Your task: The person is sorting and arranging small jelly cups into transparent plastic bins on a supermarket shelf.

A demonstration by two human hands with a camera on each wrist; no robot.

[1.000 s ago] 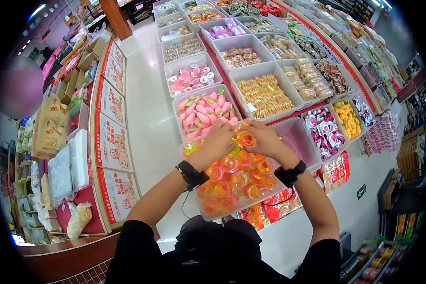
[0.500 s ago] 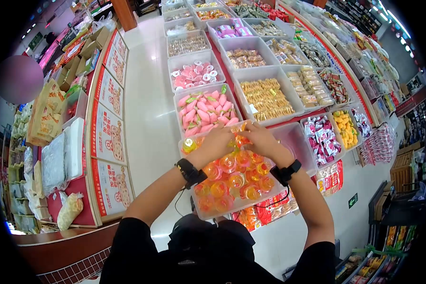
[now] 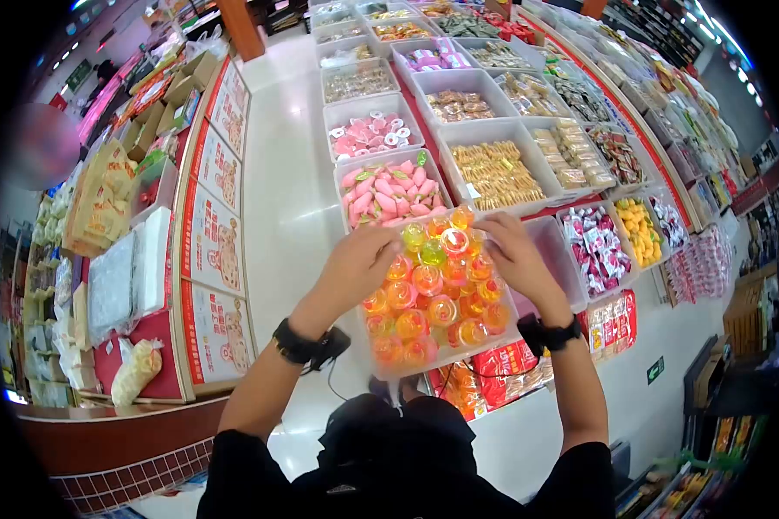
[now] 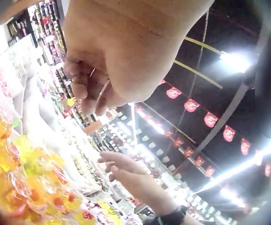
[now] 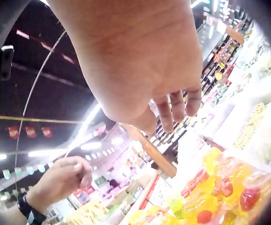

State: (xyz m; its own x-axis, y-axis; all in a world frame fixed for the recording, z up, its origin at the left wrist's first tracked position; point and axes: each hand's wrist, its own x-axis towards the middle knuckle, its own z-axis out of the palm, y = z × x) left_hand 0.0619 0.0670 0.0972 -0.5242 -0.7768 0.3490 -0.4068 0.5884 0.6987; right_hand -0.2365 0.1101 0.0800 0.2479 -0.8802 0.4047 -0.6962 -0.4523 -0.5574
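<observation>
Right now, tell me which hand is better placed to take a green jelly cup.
Left, probably: the left hand is beside the green jelly cup; the right hand is farther off.

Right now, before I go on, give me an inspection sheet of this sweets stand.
Surface: display stand, red top, packed with clear bins.
Job's things: jelly cup bin full of orange, red and green jelly cups.
Clutter: pink sweets behind; empty bin to the right; red packets hanging below.
Hands: left hand at the bin's left edge, fingers curled, contents unclear; right hand over its far right corner, relaxed, holding nothing.
Cables: thin lead under the left wrist strap.
Surroundings: shop aisle floor; shelves left.
</observation>
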